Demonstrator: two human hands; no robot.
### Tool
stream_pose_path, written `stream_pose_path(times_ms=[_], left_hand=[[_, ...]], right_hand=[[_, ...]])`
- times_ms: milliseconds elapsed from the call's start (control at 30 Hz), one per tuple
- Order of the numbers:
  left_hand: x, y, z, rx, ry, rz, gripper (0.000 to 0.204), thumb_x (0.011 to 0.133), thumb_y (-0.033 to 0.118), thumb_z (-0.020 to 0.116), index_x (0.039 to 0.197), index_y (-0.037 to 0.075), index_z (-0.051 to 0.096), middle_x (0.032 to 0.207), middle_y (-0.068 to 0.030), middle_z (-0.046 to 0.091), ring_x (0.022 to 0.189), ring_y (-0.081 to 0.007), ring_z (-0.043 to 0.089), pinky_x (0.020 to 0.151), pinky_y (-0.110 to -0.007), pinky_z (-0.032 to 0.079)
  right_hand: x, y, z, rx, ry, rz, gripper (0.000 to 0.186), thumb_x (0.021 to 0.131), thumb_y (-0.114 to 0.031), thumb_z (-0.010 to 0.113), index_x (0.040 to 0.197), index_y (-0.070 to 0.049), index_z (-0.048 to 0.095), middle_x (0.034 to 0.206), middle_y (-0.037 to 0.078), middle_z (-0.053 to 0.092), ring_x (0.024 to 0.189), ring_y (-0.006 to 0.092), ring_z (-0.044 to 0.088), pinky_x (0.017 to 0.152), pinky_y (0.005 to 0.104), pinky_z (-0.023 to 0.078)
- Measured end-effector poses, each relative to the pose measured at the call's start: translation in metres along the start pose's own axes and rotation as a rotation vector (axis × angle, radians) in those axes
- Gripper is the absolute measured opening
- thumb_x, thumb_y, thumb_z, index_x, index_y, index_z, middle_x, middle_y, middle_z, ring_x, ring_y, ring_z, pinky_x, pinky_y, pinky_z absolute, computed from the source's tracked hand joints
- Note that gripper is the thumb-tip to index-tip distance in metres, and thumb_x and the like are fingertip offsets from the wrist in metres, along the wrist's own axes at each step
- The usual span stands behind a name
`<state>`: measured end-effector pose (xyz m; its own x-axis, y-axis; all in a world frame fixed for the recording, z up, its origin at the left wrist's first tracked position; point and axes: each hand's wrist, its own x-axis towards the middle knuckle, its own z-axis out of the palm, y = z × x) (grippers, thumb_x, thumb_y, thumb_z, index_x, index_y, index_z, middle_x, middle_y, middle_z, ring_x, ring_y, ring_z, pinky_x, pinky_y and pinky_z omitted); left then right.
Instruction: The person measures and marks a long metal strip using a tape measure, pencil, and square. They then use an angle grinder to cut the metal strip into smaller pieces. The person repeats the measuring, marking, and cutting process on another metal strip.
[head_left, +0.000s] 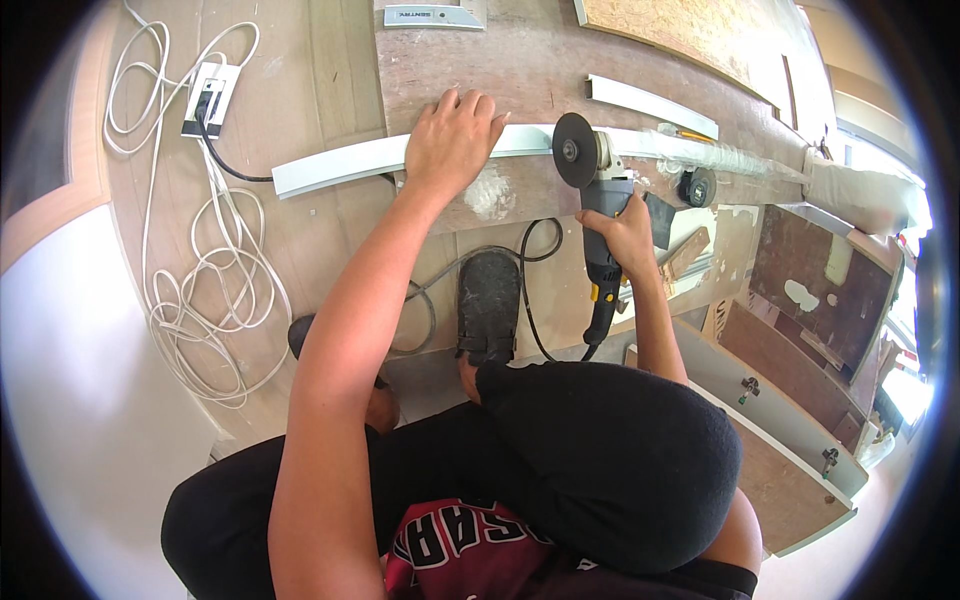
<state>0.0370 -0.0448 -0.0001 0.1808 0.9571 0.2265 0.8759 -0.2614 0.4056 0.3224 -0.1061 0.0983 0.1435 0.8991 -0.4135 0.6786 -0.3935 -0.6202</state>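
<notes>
A long white trim strip (340,168) lies across a brown board (540,90), its left end jutting past the board's edge. My left hand (452,140) presses down over the strip, fingers curled across its far side. In my right hand (632,235) is a grey and black angle grinder (604,255), gripped around its body with the thumb on the left side. The grinder's dark cutting disc (575,150) stands upright at the strip, right of my left hand. Whether disc and strip touch, I cannot tell.
A short white channel (650,105), a pencil (692,135) and a tape measure (697,187) lie to the right. A set square (433,17) sits at the far edge. Coiled white cable (215,260) and a power strip (212,100) are left; the grinder's black cord (530,320) loops near my shoe (488,305).
</notes>
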Motion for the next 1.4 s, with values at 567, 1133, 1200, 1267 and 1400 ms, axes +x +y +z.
stream_pose_path(times_ms=[567, 1133, 1200, 1267, 1400], left_hand=[[-0.001, -0.002, -0.006, -0.080, -0.029, -0.010, 0.032, 0.115, 0.039, 0.065, 0.108, 0.008, 0.073, 0.111, -0.0079, 0.075, 0.111, -0.0311, 0.069, 0.089, -0.048, 0.060], [-0.001, -0.002, -0.003, -0.045, -0.054, -0.022, 0.032, 0.116, 0.040, 0.065, 0.108, 0.010, 0.072, 0.113, -0.0060, 0.075, 0.112, -0.0294, 0.070, 0.092, -0.047, 0.061], [-0.001, -0.002, -0.002, -0.032, -0.039, -0.016, 0.032, 0.115, 0.040, 0.066, 0.108, 0.010, 0.072, 0.113, -0.0057, 0.075, 0.111, -0.0289, 0.071, 0.091, -0.046, 0.062], [-0.001, -0.002, -0.001, -0.023, -0.009, -0.003, 0.032, 0.115, 0.040, 0.066, 0.107, 0.010, 0.071, 0.113, -0.0052, 0.075, 0.109, -0.0281, 0.071, 0.090, -0.045, 0.062], [-0.002, -0.002, 0.001, 0.000, 0.008, 0.006, 0.033, 0.116, 0.041, 0.066, 0.105, 0.010, 0.071, 0.110, -0.0041, 0.075, 0.107, -0.0266, 0.072, 0.088, -0.045, 0.063]], right_hand=[[0.034, -0.022, 0.003, 0.041, -0.002, -0.047, 0.045, 0.076, -0.017, 0.090, 0.111, 0.007, 0.074, 0.093, 0.013, 0.078, 0.078, 0.0234, 0.074, 0.074, 0.0388, 0.060], [0.015, -0.015, 0.004, 0.029, 0.017, -0.041, 0.045, 0.077, -0.015, 0.091, 0.112, 0.007, 0.073, 0.094, 0.014, 0.079, 0.080, 0.0238, 0.075, 0.076, 0.0395, 0.060], [0.013, -0.010, 0.004, 0.024, 0.013, -0.048, 0.045, 0.078, -0.016, 0.091, 0.112, 0.007, 0.073, 0.094, 0.014, 0.078, 0.080, 0.0235, 0.075, 0.077, 0.0391, 0.061], [0.011, -0.006, 0.000, -0.006, -0.025, -0.028, 0.046, 0.079, -0.018, 0.093, 0.112, 0.007, 0.072, 0.095, 0.013, 0.077, 0.081, 0.0228, 0.074, 0.076, 0.0383, 0.061], [0.003, -0.003, 0.000, 0.017, -0.035, 0.019, 0.050, 0.079, -0.018, 0.093, 0.115, 0.007, 0.071, 0.097, 0.013, 0.078, 0.082, 0.0229, 0.074, 0.076, 0.0382, 0.061]])
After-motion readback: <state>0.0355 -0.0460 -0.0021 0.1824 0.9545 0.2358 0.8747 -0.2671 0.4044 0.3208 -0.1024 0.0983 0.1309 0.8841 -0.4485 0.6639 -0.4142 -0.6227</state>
